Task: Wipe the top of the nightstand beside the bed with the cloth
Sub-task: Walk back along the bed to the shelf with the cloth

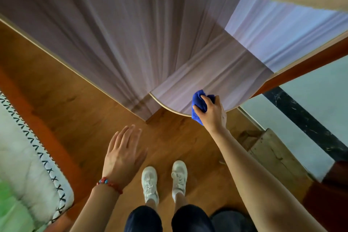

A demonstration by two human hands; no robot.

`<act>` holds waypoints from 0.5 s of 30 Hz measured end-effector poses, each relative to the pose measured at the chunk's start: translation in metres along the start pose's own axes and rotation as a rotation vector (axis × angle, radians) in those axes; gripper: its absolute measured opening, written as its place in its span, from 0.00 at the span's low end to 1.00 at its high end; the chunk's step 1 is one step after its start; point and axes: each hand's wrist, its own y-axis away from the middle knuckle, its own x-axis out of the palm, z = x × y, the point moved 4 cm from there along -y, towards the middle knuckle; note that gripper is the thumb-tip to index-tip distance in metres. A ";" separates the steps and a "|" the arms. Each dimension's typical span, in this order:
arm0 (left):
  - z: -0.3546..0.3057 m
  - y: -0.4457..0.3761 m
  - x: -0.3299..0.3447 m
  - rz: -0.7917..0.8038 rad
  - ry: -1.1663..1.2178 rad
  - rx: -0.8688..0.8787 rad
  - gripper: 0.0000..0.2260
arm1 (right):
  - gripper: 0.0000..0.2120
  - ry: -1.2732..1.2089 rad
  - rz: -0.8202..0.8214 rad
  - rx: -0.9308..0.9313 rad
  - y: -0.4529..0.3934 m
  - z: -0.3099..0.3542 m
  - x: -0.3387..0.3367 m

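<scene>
The nightstand top [212,73] is a pale, lilac-grey wood-grain surface with a rounded, light-edged front rim, right of centre. My right hand [211,112] is shut on a bunched blue cloth [199,102] and presses it on the top's near front edge; part of the cloth hangs over the rim. My left hand [123,153] hovers open above the floor, fingers spread, holding nothing, with a red bead bracelet at the wrist.
A tall panel [105,34] of the same pale grain rises left of the nightstand. The bed's white mattress [24,171] with stitched edging and orange-red frame lies at the left. My white shoes [163,181] stand on the wooden floor. A worn wooden block [273,154] sits at right.
</scene>
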 end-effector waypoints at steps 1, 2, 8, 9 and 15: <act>0.001 -0.002 0.001 -0.008 0.002 -0.002 0.30 | 0.20 -0.012 0.026 0.003 -0.010 -0.002 0.008; 0.002 -0.003 0.002 -0.017 0.011 -0.001 0.30 | 0.20 -0.031 0.054 0.012 -0.018 -0.003 0.016; 0.012 -0.006 0.003 -0.126 0.104 0.003 0.28 | 0.21 -0.112 0.120 0.017 -0.053 -0.010 0.051; 0.014 -0.006 0.005 -0.133 0.110 0.007 0.27 | 0.21 -0.128 0.137 0.028 -0.055 -0.012 0.055; 0.021 -0.001 0.014 -0.125 0.100 0.003 0.25 | 0.21 -0.091 0.217 0.075 -0.062 -0.026 0.068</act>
